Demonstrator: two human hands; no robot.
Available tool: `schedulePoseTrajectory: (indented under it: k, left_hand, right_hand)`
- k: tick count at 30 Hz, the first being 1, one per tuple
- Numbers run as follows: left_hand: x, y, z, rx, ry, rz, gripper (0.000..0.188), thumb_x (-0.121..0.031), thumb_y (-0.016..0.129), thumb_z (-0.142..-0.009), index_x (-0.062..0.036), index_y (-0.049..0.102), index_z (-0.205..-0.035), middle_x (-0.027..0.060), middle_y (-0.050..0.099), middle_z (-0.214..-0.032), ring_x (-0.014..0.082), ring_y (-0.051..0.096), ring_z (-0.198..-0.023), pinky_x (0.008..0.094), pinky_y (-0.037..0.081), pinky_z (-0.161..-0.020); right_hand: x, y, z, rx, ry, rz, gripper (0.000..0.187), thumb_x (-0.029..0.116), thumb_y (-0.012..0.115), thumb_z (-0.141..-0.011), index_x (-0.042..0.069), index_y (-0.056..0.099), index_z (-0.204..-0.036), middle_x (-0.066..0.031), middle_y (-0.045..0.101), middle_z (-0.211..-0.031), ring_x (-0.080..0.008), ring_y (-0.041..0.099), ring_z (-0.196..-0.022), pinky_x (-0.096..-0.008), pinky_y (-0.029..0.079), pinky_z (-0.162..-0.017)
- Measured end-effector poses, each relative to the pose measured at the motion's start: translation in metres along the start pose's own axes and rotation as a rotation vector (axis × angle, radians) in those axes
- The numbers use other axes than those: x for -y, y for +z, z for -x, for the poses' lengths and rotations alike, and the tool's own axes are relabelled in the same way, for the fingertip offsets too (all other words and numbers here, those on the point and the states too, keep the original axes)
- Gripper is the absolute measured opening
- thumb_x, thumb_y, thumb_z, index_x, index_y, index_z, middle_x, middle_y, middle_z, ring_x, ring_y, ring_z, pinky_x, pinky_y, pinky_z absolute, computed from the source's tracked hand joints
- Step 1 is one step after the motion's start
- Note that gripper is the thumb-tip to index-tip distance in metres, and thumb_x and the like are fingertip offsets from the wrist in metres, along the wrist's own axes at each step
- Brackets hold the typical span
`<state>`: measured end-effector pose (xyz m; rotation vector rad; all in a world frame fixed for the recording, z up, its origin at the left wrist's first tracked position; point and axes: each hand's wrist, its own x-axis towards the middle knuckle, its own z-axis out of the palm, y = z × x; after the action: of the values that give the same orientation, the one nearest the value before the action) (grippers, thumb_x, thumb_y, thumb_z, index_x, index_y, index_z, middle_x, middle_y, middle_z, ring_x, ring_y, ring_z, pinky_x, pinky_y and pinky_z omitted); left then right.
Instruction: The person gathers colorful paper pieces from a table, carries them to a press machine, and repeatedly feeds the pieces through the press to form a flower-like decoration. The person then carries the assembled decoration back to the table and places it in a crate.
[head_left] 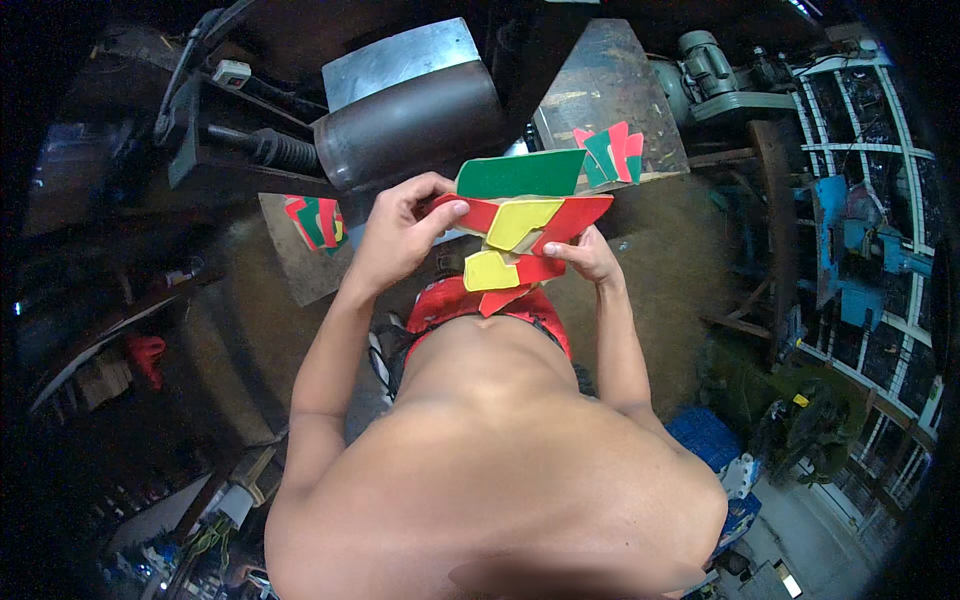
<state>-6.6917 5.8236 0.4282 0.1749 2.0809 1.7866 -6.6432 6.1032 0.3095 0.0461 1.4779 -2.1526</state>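
Note:
In front of my belly I hold several flat cut pieces, like foam or leather, between both hands. My left hand [395, 235] is closed, thumb on top, on the left end of a red piece [468, 211]. A green piece [520, 174] stands out behind it. My right hand [592, 257] pinches the lower right part of the red pieces with its thumb. A yellow piece [525, 224] lies over the red at the middle. Lower down, a second yellow piece [490, 271] overlaps red ones; how they are joined, I cannot tell.
Ahead stands a machine with a dark roller [410, 125] and a shiny metal plate [400, 62]. Red and green cut pieces [317, 222] lie on a board at left, with another pile [612, 155] on a worn tabletop [610, 90] at right. A motor [706, 62] sits beyond.

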Motion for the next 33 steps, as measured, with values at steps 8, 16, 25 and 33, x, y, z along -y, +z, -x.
schedulePoseTrajectory:
  k: [8,16,25,33]
  left_hand:
    - [-0.013,0.078,0.042,-0.471,0.326,0.237,0.011,-0.012,0.057,-0.093,-0.0052,0.055,-0.101,0.0038,0.061,-0.091,0.0093,0.058,-0.072,0.0234,0.050,-0.061]
    - [0.146,0.099,0.101,-0.751,-0.011,0.618,0.031,-0.019,0.058,-0.093,-0.0085,0.049,-0.120,0.0071,0.060,-0.112,0.0140,0.061,-0.085,0.0297,0.053,-0.067]
    - [0.278,0.158,0.092,-0.772,-0.444,0.867,0.020,-0.016,0.058,-0.093,-0.0045,0.052,-0.108,0.0077,0.063,-0.092,0.0166,0.064,-0.078,0.0277,0.055,-0.065]
    - [0.277,0.128,0.015,-0.842,-0.370,0.814,0.026,-0.016,0.058,-0.093,0.0032,0.050,-0.108,0.0141,0.061,-0.101,0.0247,0.066,-0.087,0.0341,0.057,-0.072]
  right_hand:
    - [-0.002,-0.063,0.023,0.139,-0.056,-0.280,0.059,0.009,0.073,-0.073,0.003,0.049,-0.127,-0.0069,0.060,-0.119,-0.0176,0.057,-0.109,-0.0351,0.044,-0.095]
    - [-0.039,-0.094,0.038,-0.022,0.021,-0.250,0.056,0.008,0.070,-0.076,0.003,0.048,-0.128,-0.0060,0.060,-0.117,-0.0185,0.058,-0.108,-0.0353,0.045,-0.094]
    - [-0.064,-0.145,0.080,-0.160,-0.057,-0.325,0.047,0.005,0.067,-0.082,0.004,0.048,-0.125,-0.0051,0.061,-0.114,-0.0167,0.059,-0.104,-0.0357,0.046,-0.091]
    - [-0.086,-0.101,0.082,-0.229,0.096,-0.110,0.046,0.009,0.069,-0.083,0.003,0.049,-0.124,-0.0057,0.061,-0.114,-0.0145,0.059,-0.103,-0.0316,0.048,-0.090]
